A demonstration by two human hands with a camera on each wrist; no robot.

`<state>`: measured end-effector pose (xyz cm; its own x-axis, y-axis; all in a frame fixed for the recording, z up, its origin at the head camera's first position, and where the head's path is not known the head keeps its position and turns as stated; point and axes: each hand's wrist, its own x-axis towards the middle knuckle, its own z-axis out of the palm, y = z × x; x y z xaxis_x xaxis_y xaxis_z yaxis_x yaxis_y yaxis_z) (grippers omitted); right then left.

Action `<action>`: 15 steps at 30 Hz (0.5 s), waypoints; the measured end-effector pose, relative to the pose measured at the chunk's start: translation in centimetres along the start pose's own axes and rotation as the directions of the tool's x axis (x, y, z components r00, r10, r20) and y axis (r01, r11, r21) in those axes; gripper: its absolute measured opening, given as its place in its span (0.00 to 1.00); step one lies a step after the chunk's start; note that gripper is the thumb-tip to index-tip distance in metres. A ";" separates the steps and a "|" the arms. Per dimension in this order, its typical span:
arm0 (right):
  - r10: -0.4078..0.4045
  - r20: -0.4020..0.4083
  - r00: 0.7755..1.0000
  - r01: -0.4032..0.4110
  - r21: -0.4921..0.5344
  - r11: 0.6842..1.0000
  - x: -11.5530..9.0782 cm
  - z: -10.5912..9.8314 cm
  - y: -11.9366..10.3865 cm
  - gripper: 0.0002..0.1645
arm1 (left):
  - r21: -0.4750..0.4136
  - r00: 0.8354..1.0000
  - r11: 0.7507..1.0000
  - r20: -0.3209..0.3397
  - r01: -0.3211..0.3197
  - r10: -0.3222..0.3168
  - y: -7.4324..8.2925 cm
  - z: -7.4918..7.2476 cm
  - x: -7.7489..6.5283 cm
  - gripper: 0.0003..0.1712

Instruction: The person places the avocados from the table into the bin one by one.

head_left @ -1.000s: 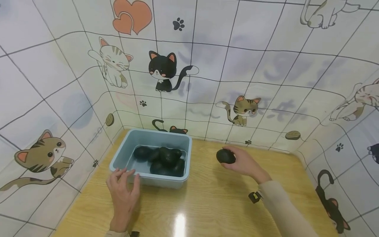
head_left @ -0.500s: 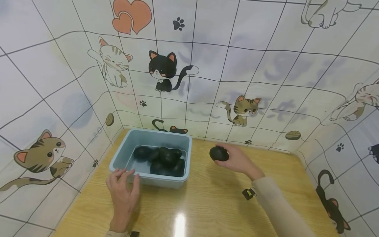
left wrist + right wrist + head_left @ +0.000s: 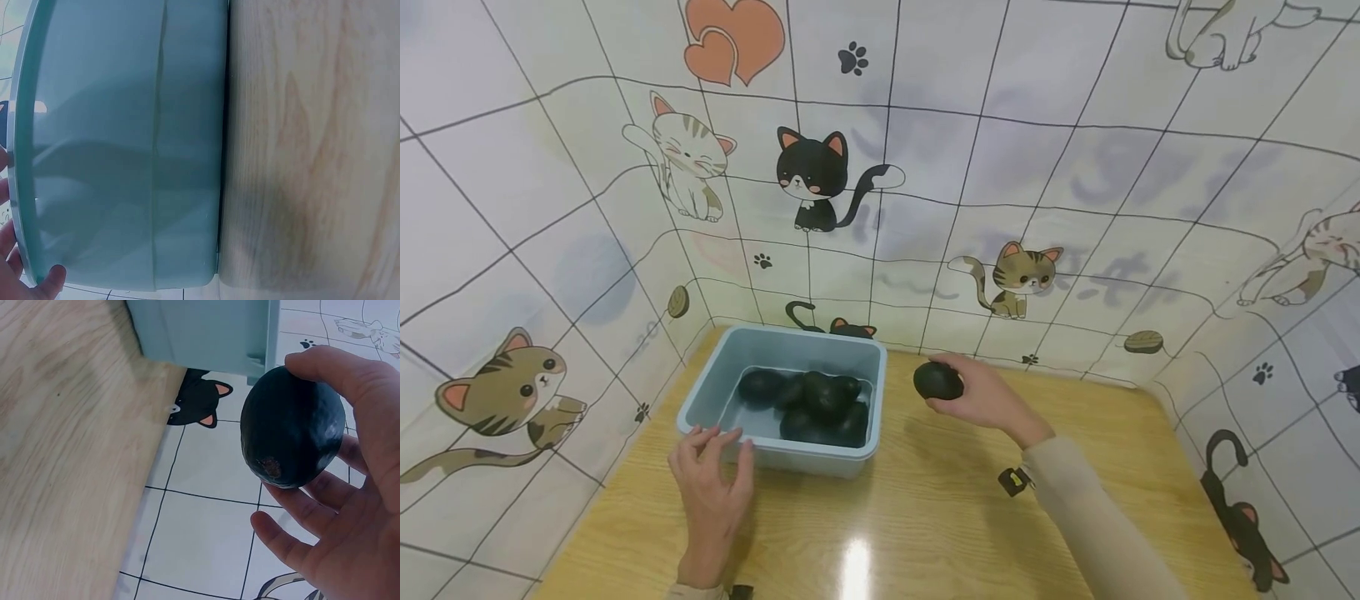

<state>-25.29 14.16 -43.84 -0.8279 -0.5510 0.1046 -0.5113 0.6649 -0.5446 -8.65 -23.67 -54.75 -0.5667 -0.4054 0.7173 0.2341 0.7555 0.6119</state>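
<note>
A dark, smooth-skinned avocado (image 3: 937, 380) is pinched between the thumb and fingers of my right hand (image 3: 981, 396), held above the table to the right of a light blue plastic bin (image 3: 775, 446). The right wrist view shows a brown stem scar on the avocado (image 3: 294, 425) and the little finger off to the side. Several more dark avocados (image 3: 827, 400) lie inside the bin, heaped toward its right side. My left hand (image 3: 711, 492) holds the bin's front left corner, fingertips over the rim (image 3: 22, 156) and thumb against the outer wall.
The bin stands on a light wooden table (image 3: 925, 517). A wall covering (image 3: 925, 183) with a grid and cartoon cats closes in the back and both sides. A small black device (image 3: 1013, 481) is strapped at the right wrist.
My right hand has carried the avocado left and slightly back, closer to the bin. My left hand and the bin have stayed in place.
</note>
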 end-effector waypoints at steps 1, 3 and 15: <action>-0.004 -0.001 1.000 0.004 -0.003 1.000 0.1 0.0 -0.1 0.45 | -0.004 1.000 1.000 -0.011 -0.006 0.006 0.0 0.1 0.0 0.12; -0.010 -0.003 1.000 0.010 -0.005 1.000 0.2 -0.1 -0.3 0.45 | -0.010 0.999 1.000 -0.032 -0.022 0.022 0.0 0.2 0.0 0.12; -0.064 0.003 0.998 0.064 -0.016 0.998 1.1 -0.8 -2.1 0.44 | -0.025 0.997 0.999 -0.070 -0.046 0.044 0.0 0.5 0.1 0.12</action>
<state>-25.34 12.57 -41.96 -0.7926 -0.5942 0.1366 -0.5670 0.6361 -0.5233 -9.05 -23.44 -54.84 -0.4990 -0.4069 0.7651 0.2793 0.7603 0.5865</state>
